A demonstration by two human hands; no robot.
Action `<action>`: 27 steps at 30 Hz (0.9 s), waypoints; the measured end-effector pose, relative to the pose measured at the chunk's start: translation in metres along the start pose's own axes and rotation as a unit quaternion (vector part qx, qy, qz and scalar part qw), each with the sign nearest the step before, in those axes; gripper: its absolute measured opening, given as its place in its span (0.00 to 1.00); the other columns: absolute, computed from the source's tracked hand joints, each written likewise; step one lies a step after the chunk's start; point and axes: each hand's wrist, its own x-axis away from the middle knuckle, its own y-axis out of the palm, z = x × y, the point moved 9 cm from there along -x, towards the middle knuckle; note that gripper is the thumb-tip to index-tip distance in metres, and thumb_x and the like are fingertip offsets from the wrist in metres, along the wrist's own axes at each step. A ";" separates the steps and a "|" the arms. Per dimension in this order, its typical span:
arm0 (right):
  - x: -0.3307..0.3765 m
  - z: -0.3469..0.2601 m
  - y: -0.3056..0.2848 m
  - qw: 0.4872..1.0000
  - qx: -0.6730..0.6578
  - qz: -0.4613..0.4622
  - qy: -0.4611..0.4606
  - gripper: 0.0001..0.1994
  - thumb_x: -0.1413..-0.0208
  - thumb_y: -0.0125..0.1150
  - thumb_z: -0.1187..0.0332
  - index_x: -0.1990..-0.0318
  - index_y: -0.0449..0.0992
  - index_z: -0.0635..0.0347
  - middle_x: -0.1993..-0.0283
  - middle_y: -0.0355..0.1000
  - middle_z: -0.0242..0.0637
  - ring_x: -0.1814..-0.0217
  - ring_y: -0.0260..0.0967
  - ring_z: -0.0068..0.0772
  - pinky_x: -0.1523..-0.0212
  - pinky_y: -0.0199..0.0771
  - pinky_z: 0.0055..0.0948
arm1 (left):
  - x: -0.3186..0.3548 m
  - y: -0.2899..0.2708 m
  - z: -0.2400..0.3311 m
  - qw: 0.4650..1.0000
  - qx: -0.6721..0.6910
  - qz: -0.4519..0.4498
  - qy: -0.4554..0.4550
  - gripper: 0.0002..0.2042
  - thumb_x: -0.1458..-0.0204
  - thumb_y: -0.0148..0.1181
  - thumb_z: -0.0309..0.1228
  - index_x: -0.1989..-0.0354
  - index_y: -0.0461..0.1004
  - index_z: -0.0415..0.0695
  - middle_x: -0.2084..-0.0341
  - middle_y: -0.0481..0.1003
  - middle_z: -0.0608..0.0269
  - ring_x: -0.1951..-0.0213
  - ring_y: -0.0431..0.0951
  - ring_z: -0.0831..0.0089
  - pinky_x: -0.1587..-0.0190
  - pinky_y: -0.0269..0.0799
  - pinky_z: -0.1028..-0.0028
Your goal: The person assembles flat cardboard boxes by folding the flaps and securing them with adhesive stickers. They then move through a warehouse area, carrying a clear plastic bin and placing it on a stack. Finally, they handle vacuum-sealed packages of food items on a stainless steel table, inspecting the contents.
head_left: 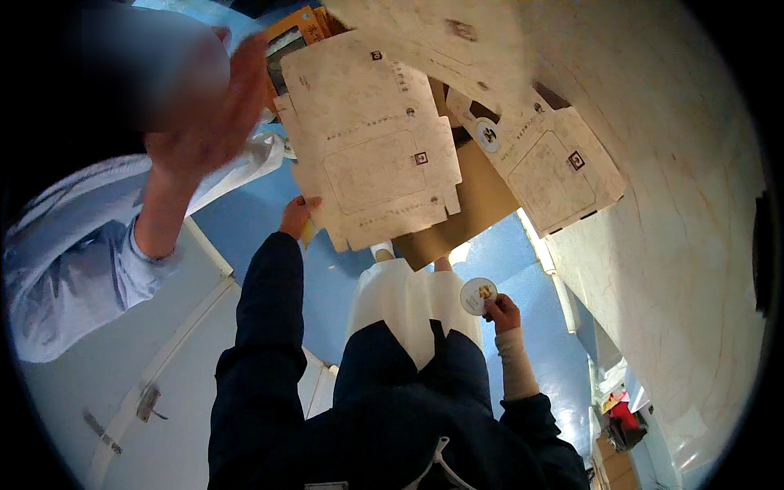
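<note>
Printed cardboard sheet (371, 155), upper centre; edge gripped by left hand (299, 216). Round white disc (476, 296), right of lower centre; pinched in right hand (503, 314).

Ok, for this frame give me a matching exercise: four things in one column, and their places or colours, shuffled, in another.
Things:
1. Round white disc
2. Large beige cardboard sheet
3. Smaller beige cardboard piece
4. Floor

Places and colours:
A. Blue
B. Right of the large sheet, in neither hand
C. Held in the right hand
D. Its edge is at the left hand

Pairs: 1-C, 2-D, 3-B, 4-A
</note>
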 end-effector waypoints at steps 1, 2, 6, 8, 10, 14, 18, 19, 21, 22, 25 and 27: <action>0.002 -0.002 0.001 1.000 0.007 -0.003 -0.003 0.08 0.52 0.54 0.69 0.68 0.69 0.65 0.77 0.66 0.32 0.78 0.60 0.21 0.77 0.61 0.20 | 0.009 0.002 -0.005 0.997 -0.055 -0.051 -0.033 0.15 0.55 0.56 0.37 0.63 0.66 0.40 0.79 0.66 0.68 0.82 0.63 0.81 0.81 0.58 0.79; 0.001 -0.004 0.003 1.000 0.003 -0.004 -0.007 0.08 0.52 0.54 0.69 0.68 0.69 0.65 0.77 0.66 0.32 0.78 0.60 0.21 0.77 0.61 0.20 | 0.024 0.002 -0.002 0.997 -0.024 -0.055 -0.043 0.15 0.54 0.56 0.37 0.62 0.66 0.41 0.80 0.65 0.70 0.84 0.61 0.82 0.82 0.55 0.80; 0.010 -0.024 0.011 0.999 -0.017 -0.015 -0.034 0.08 0.52 0.54 0.69 0.67 0.69 0.65 0.77 0.66 0.33 0.79 0.60 0.21 0.76 0.62 0.20 | 0.119 0.019 0.023 0.988 0.111 -0.073 -0.079 0.11 0.54 0.55 0.33 0.64 0.66 0.44 0.83 0.63 0.72 0.87 0.56 0.84 0.86 0.48 0.81; 0.022 -0.043 0.015 0.997 -0.034 -0.041 -0.049 0.07 0.52 0.54 0.70 0.67 0.69 0.65 0.75 0.67 0.32 0.76 0.62 0.21 0.74 0.63 0.20 | 0.152 0.016 0.007 0.984 0.130 -0.084 -0.090 0.11 0.54 0.55 0.32 0.62 0.65 0.46 0.83 0.63 0.73 0.88 0.55 0.84 0.86 0.48 0.81; 0.040 -0.071 0.019 0.987 -0.127 -0.040 -0.085 0.07 0.53 0.54 0.72 0.67 0.70 0.65 0.73 0.69 0.34 0.73 0.64 0.22 0.72 0.66 0.21 | 0.189 0.022 0.007 0.980 0.157 -0.096 -0.078 0.11 0.54 0.55 0.32 0.62 0.65 0.46 0.82 0.62 0.73 0.87 0.54 0.84 0.86 0.48 0.81; 0.086 -0.120 0.013 0.953 -0.218 -0.083 -0.193 0.07 0.50 0.51 0.72 0.64 0.70 0.64 0.66 0.70 0.34 0.65 0.66 0.24 0.61 0.67 0.25 | 0.250 0.054 0.040 0.965 0.218 -0.129 -0.061 0.09 0.54 0.55 0.32 0.65 0.65 0.47 0.84 0.60 0.73 0.87 0.55 0.83 0.86 0.48 0.81; 0.083 -0.063 -0.028 0.881 -0.376 -0.146 -0.246 0.11 0.48 0.49 0.71 0.57 0.69 0.60 0.57 0.68 0.37 0.54 0.65 0.34 0.51 0.64 0.32 | 0.283 0.122 0.040 0.905 0.246 -0.344 -0.055 0.09 0.52 0.53 0.36 0.79 0.61 0.50 0.89 0.56 0.74 0.87 0.56 0.82 0.84 0.51 0.81; 0.097 -0.086 -0.012 0.912 -0.267 -0.146 -0.275 0.11 0.49 0.51 0.71 0.56 0.69 0.60 0.57 0.68 0.37 0.53 0.64 0.32 0.50 0.63 0.32 | 0.283 0.125 0.017 0.866 0.314 -0.348 -0.175 0.11 0.46 0.46 0.39 0.72 0.67 0.45 0.91 0.55 0.71 0.89 0.53 0.81 0.86 0.48 0.79; 0.136 -0.135 0.008 0.927 -0.148 -0.113 -0.325 0.13 0.51 0.54 0.71 0.56 0.70 0.60 0.58 0.69 0.36 0.54 0.63 0.29 0.51 0.62 0.30 | 0.301 0.138 0.052 0.847 0.252 -0.448 -0.133 0.11 0.48 0.49 0.41 0.70 0.66 0.45 0.94 0.52 0.72 0.93 0.49 0.79 0.87 0.46 0.78; 0.141 -0.137 0.006 0.952 -0.115 -0.072 -0.274 0.13 0.53 0.56 0.71 0.57 0.71 0.61 0.60 0.69 0.36 0.56 0.63 0.26 0.53 0.63 0.27 | 0.303 0.128 0.060 0.917 0.253 -0.264 -0.157 0.11 0.49 0.51 0.41 0.71 0.66 0.46 0.96 0.49 0.71 0.94 0.46 0.79 0.89 0.45 0.76; 0.171 -0.154 -0.003 0.920 -0.233 -0.102 -0.298 0.08 0.53 0.57 0.69 0.65 0.72 0.62 0.71 0.70 0.30 0.71 0.65 0.20 0.71 0.68 0.22 | 0.324 0.162 0.107 0.805 0.243 -0.531 -0.107 0.12 0.49 0.49 0.39 0.67 0.67 0.42 0.91 0.61 0.64 0.88 0.60 0.74 0.84 0.58 0.74; 0.208 -0.145 -0.011 0.912 -0.247 -0.058 -0.321 0.08 0.53 0.58 0.69 0.66 0.73 0.62 0.72 0.70 0.31 0.72 0.66 0.20 0.71 0.68 0.22 | 0.321 0.188 0.113 0.840 0.176 -0.501 -0.106 0.12 0.50 0.50 0.38 0.66 0.67 0.41 0.88 0.62 0.63 0.86 0.61 0.73 0.81 0.58 0.73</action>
